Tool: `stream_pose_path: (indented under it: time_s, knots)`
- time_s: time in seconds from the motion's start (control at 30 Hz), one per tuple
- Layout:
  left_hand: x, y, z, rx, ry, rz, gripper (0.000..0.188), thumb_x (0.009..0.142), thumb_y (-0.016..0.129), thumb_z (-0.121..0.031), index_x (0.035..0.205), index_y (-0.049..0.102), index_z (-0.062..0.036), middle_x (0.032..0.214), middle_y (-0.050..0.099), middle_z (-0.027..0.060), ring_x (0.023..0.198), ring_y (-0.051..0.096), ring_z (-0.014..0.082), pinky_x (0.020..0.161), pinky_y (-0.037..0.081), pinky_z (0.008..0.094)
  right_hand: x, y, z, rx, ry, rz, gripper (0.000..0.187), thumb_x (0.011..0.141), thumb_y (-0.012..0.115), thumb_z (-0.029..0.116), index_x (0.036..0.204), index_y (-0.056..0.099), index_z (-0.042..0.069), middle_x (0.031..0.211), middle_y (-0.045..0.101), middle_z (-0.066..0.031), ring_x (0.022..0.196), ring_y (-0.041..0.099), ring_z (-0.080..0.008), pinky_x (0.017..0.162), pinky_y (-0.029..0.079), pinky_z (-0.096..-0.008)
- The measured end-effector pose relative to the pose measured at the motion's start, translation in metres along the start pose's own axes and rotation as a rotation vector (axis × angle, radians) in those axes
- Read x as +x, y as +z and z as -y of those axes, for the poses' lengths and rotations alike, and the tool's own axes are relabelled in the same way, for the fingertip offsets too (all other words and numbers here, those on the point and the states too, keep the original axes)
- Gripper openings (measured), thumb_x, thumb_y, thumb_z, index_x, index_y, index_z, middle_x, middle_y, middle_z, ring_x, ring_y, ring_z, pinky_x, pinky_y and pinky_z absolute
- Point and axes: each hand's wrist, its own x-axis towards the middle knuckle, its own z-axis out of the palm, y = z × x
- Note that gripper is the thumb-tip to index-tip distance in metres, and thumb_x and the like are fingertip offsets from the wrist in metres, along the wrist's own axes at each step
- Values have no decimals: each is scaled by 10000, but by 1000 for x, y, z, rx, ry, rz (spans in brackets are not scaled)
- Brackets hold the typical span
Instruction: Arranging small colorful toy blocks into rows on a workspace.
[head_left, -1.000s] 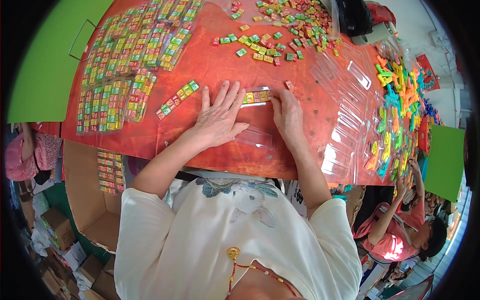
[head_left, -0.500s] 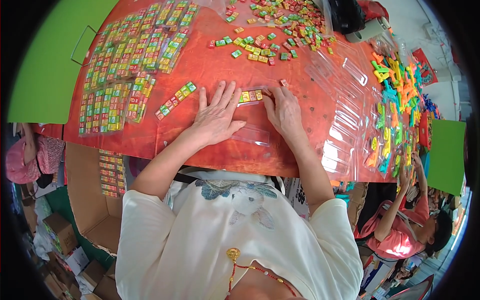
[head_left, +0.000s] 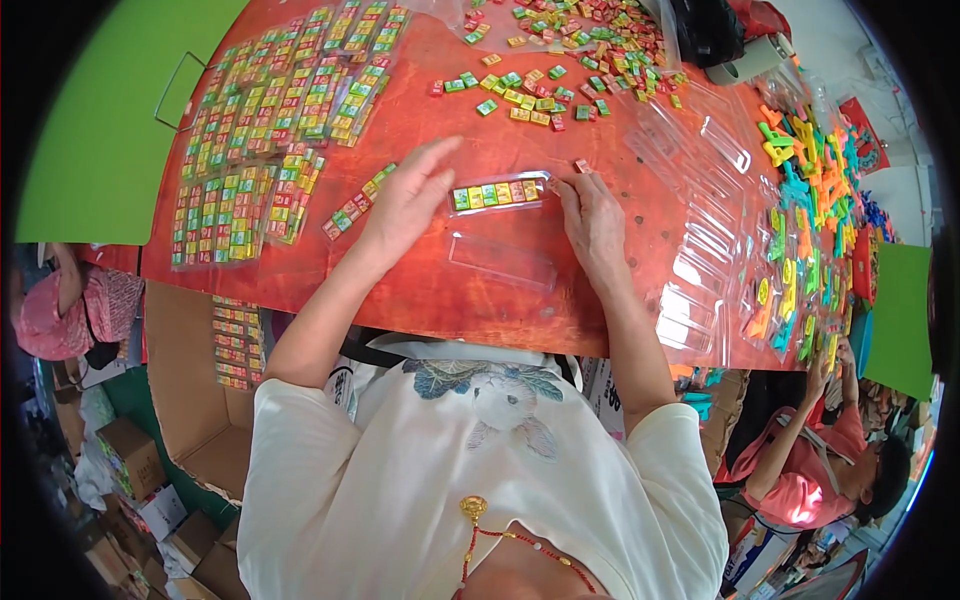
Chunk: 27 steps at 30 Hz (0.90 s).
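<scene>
A narrow clear plastic tray (head_left: 498,207) lies in front of me, with a row of small yellow, green and red boxes (head_left: 503,192) in it. My right hand (head_left: 594,222) is at the tray's right end, its thumb and fingers closed together; what they pinch is too small to make out. A loose red box (head_left: 582,166) sits by its fingertips. Off the tray's left end, my left hand (head_left: 408,200) is raised, fingers stretched out and holding nothing. It partly covers a filled strip of boxes (head_left: 348,215). Nearer me lies an unfilled clear tray (head_left: 502,264).
Filled packs (head_left: 240,110) cover the table's left side. Loose small boxes (head_left: 560,90) are heaped at the back. Clear trays (head_left: 700,260) and colourful plastic toys (head_left: 810,190) lie at right, where another person (head_left: 810,460) works. A cardboard box (head_left: 190,390) stands below the table's left front.
My left hand has lifted off the table and moved left, uncovering the filled tray's left part. My right hand stays by the tray's right end. The whole view has shifted slightly.
</scene>
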Motion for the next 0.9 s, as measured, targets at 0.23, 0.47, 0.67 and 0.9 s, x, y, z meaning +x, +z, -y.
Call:
stream_pose_path:
  time_s: [0.23,0.47,0.67,0.9]
  knots:
    - [13,47,5,682,155,325,637,941,617,-292,1485,410,-32,1554,370,221,1460,306,423,1166,265,579,0,14,6,-331,-163,-61,132,933,646,202,889,654,78,949,661,-149,840,669,-314,695,484,-435]
    - [18,55,5,735,28,460,705,966,579,-329,1553,311,-44,1618,266,208,1512,201,408,1192,175,598,4,22,7,-493,-319,-76,115,863,644,227,801,635,130,829,576,-42,832,599,-231,684,421,-400]
    - [15,61,9,774,66,404,667,931,620,-298,1505,387,-50,1598,302,203,1497,237,407,1184,197,598,6,17,9,-451,-352,-16,169,889,653,291,828,667,133,855,593,-42,837,594,-229,705,415,-400]
    - [16,63,0,908,207,267,573,878,672,-229,1380,507,-9,1367,514,185,1312,456,352,1059,354,528,7,8,2,-279,-226,-19,133,888,658,252,867,660,121,863,595,-51,847,602,-233,746,411,-403]
